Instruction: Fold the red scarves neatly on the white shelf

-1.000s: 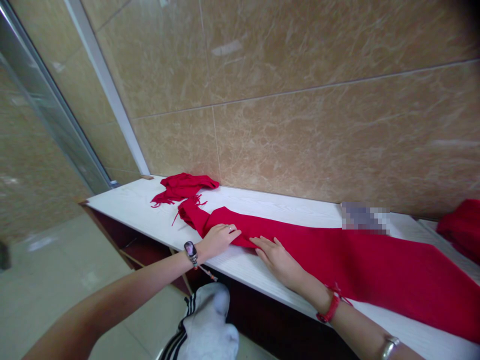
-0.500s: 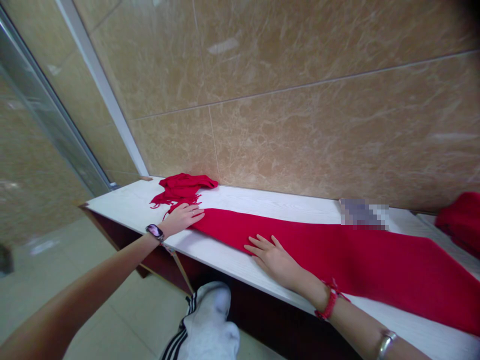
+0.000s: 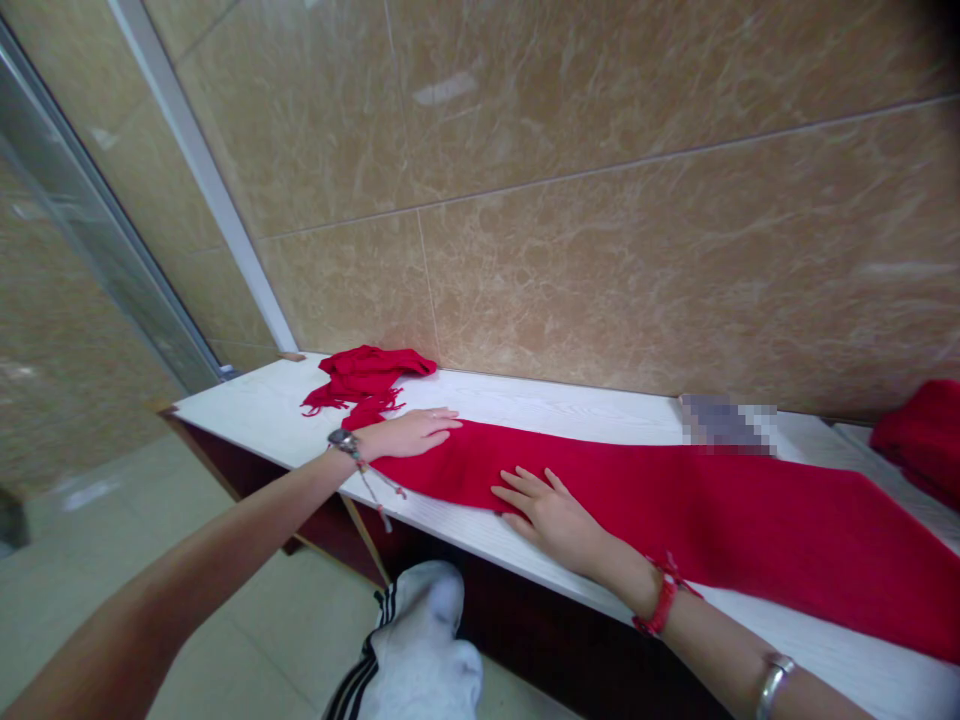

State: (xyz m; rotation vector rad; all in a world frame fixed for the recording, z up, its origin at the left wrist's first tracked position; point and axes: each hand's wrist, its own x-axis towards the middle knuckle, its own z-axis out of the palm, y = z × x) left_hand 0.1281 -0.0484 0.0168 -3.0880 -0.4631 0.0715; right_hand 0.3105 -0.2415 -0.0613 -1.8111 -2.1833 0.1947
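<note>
A long red scarf (image 3: pixel 712 510) lies spread along the white tabletop (image 3: pixel 525 398), running from the left part toward the right edge of the view. My left hand (image 3: pixel 409 434) rests flat on its left part, fingers stretched toward the right. On the scarf's near edge, around its middle, lies my right hand (image 3: pixel 551 515) with fingers spread. Both hands are open and grasp nothing. Behind my left hand, a bunched red cloth with fringe (image 3: pixel 367 372) sits by the wall; whether it joins the scarf I cannot tell.
A blurred-out flat object (image 3: pixel 724 425) lies at the back against the scarf's far edge. Another red cloth heap (image 3: pixel 922 440) is at the far right. The tiled wall (image 3: pixel 600 270) bounds the table behind. My knee (image 3: pixel 427 610) is under the front edge, beside the open shelf space.
My left hand has slid to the right along the scarf, away from the fringed end. My right hand has stayed almost in place, and the scarf has hardly shifted.
</note>
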